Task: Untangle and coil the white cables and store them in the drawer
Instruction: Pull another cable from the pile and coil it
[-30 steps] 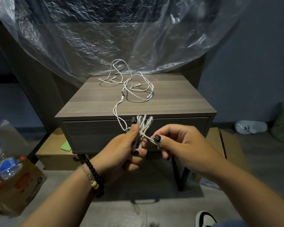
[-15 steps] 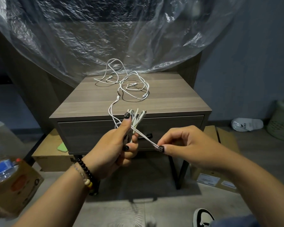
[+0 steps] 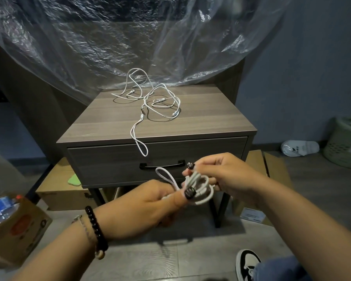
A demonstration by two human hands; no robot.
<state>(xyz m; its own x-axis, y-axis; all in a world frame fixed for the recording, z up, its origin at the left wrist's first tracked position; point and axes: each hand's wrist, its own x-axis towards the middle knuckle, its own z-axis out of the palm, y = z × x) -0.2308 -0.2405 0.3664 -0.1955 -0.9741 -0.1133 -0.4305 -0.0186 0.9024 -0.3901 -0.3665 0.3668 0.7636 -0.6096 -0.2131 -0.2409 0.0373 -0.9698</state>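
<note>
Cable (image 3: 201,189), coiled into a small white bundle, is held in front of the shut drawer (image 3: 156,157), pinched between the left hand (image 3: 148,207) and right hand (image 3: 221,177), both closed on it. More cable (image 3: 160,102) is left tangled on the nightstand (image 3: 101,122), one loop hung over its front edge.

Tangled white cables (image 3: 160,102) lie on the wooden nightstand (image 3: 211,116).

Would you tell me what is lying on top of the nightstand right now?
A tangle of white cables lies on the nightstand, one loop hanging over the closed drawer. The drawer's inside cannot be seen.
</note>
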